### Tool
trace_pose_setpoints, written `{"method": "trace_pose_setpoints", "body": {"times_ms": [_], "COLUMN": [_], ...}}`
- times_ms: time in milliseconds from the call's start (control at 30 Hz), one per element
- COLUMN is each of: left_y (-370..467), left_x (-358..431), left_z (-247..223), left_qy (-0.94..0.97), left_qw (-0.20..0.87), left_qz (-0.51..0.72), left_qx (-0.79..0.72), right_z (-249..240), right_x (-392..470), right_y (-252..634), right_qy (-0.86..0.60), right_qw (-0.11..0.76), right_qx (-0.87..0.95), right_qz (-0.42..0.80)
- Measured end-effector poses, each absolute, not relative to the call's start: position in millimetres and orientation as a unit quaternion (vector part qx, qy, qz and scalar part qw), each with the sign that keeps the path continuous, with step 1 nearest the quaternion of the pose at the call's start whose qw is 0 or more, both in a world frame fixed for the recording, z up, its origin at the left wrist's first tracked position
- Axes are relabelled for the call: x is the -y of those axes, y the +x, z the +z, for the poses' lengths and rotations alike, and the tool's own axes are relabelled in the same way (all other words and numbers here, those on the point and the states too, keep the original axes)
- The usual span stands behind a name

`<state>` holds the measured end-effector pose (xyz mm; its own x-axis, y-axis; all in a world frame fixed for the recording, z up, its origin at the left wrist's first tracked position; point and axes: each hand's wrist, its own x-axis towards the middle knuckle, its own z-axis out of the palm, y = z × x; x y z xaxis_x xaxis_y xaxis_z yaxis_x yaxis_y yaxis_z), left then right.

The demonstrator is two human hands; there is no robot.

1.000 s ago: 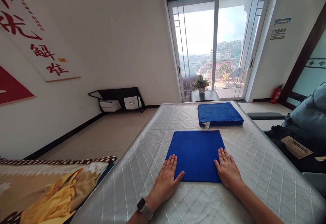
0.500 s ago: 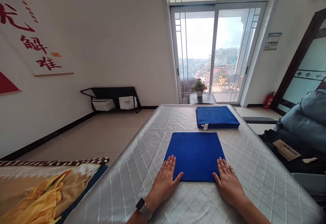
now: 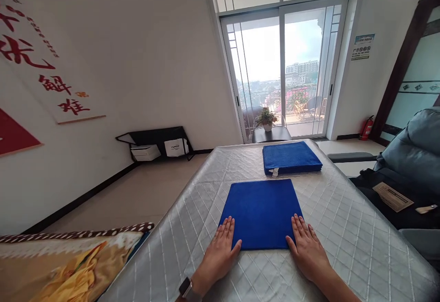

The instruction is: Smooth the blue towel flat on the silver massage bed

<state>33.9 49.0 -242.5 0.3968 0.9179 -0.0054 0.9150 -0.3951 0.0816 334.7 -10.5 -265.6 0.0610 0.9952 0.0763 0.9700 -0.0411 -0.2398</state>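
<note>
A flat blue cloth (image 3: 261, 212), squared like a folded towel, lies on the silver quilted table cover (image 3: 347, 219). My left hand (image 3: 220, 247) rests flat on its near left corner, thumb apart from the fingers. At the near right corner, my right hand (image 3: 305, 246) lies palm down with the fingertips on the cloth's edge. Both hands are open and grip nothing. Just beyond sits a thicker stack of blue folded cloth (image 3: 292, 156) with a white tag on its near left side.
Left of the table is a patterned blanket (image 3: 113, 251) with a yellow cloth (image 3: 74, 277) on it. A grey armchair (image 3: 417, 148) stands at the right, holding a brown card (image 3: 393, 196). Behind the table, a potted plant (image 3: 267, 118) stands on a chair before the sliding glass door (image 3: 282, 73).
The camera view has tilted and shifted slightly. Both hands stay flat at the cloth's near corners, and the cloth looks unchanged.
</note>
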Motion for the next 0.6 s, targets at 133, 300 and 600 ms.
{"method": "trace_pose_setpoints", "body": {"times_ms": [133,300,600], "left_y": [86.2,164.7,134.4], "left_x": [-38.1,-42.6,-75.1], "left_z": [-231.1,-236.4,-245.1], "left_qy": [0.877,0.932,0.921], "left_qw": [0.045,0.092,0.063], "left_qz": [0.045,0.076,0.081], "left_qx": [-0.477,-0.343,-0.375], "right_z": [-271.6,-276.2,-271.7], "right_x": [8.5,8.0,6.6], "right_y": [336.5,337.9,336.7], "right_qy": [-0.72,-0.711,-0.717], "right_qw": [0.116,0.115,0.103], "right_qx": [0.683,0.693,0.688], "right_qz": [0.048,0.032,0.044]}}
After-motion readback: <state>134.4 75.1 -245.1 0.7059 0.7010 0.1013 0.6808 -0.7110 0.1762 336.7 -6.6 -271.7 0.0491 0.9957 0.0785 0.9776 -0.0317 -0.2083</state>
